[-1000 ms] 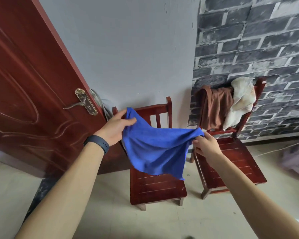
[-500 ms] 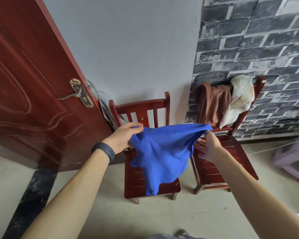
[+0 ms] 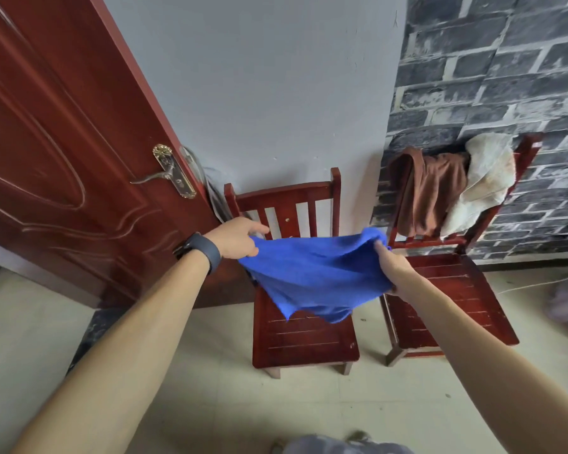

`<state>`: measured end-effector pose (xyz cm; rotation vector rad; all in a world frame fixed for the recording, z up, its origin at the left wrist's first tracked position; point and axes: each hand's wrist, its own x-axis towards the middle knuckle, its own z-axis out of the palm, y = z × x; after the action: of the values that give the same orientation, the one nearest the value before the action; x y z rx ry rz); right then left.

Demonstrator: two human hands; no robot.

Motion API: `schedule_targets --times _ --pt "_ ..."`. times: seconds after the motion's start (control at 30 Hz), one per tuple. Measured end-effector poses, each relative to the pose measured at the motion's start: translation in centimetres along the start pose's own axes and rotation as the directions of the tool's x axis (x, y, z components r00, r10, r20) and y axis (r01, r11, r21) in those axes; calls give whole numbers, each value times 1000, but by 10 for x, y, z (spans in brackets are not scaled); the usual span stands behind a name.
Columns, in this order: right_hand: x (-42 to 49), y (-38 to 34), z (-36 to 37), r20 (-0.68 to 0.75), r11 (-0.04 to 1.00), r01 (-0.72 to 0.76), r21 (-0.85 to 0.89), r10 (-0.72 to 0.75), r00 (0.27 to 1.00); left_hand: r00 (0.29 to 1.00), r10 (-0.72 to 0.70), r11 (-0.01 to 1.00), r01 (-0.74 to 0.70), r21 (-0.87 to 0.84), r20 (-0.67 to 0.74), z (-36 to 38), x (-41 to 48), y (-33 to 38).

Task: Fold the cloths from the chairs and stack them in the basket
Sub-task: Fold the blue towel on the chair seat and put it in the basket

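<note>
The blue cloth (image 3: pixel 315 273) hangs stretched above the left chair (image 3: pixel 302 339), gripped at one corner by the left hand (image 3: pixel 235 239) and pinched at the other by the right hand (image 3: pixel 392 267). Three cloths, two chairs: a brown cloth (image 3: pixel 430 194) and a cream cloth (image 3: pixel 482 178) drape the right chair (image 3: pixel 453 309).

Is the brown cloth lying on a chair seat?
No, the brown cloth hangs over the back of the right chair, beside the cream cloth.

I could not read any words, numbers or signs anywhere I looked. The band (image 3: pixel 200 253) on my left wrist was dark, and nothing on it could be read.
</note>
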<state>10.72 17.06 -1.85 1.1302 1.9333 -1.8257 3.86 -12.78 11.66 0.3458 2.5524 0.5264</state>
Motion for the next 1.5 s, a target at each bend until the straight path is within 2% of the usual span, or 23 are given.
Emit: schedule_targets --times 0.1,0.2,0.27,0.33,0.47,0.5,0.57,0.63,0.67,0.73,0.87,0.97,1.2,1.3,1.37,1.4,1.5 --pt "5 7 -12 3 918 179 -354 -190 982 997 -52 999 51 -17 -56 5 -1 -22" --pt "7 12 -27 25 786 287 -547 -328 945 990 -111 967 87 -241 -88 17 -2 -34" --pt "5 13 -35 -3 745 305 -594 -381 925 974 -214 836 145 -529 -71 27 -2 -37" --pt "2 11 -42 -12 706 300 -642 -400 916 959 -275 670 139 -729 -71 33 -3 -38" --pt "-7 2 -49 35 574 258 -778 -370 928 925 -360 465 66 -883 -121 37 -3 -43" --pt "-11 -1 -48 47 569 252 -783 -350 936 930 -353 431 62 -900 -105 36 -4 -44" --pt "-19 -4 -43 58 673 218 -707 -252 966 950 -307 391 75 -917 -54 34 -8 -49" --pt "-26 -6 -37 94 826 73 -559 -25 995 972 -235 355 73 -932 -13 27 -12 -53" --pt "-28 -5 -35 136 864 -6 -503 86 987 982 -187 341 71 -937 6 24 -14 -56" --pt "-28 -1 -33 215 883 -104 -458 223 951 993 -105 379 87 -921 50 17 -17 -62" --pt "-21 11 -36 231 874 -199 -444 326 917 990 -66 621 138 -772 123 13 -18 -68" --pt "-23 20 -35 230 827 -267 -494 421 877 991 -110 786 137 -603 81 10 -18 -73" --pt "-27 31 -30 247 804 -287 -521 464 851 991 -119 888 136 -440 65 6 -12 -77" --pt "-28 33 -28 233 737 -295 -608 521 821 988 -142 914 156 -374 64 6 -9 -82" --pt "-26 36 -20 220 722 -248 -646 487 845 984 -171 925 178 -335 51 5 -11 -88" --pt "-25 38 -17 222 754 -206 -624 424 878 981 -184 932 191 -308 53 5 -12 -90" --pt "-19 40 -16 237 935 -37 -352 127 963 973 -222 943 231 -240 63 10 -11 -89"
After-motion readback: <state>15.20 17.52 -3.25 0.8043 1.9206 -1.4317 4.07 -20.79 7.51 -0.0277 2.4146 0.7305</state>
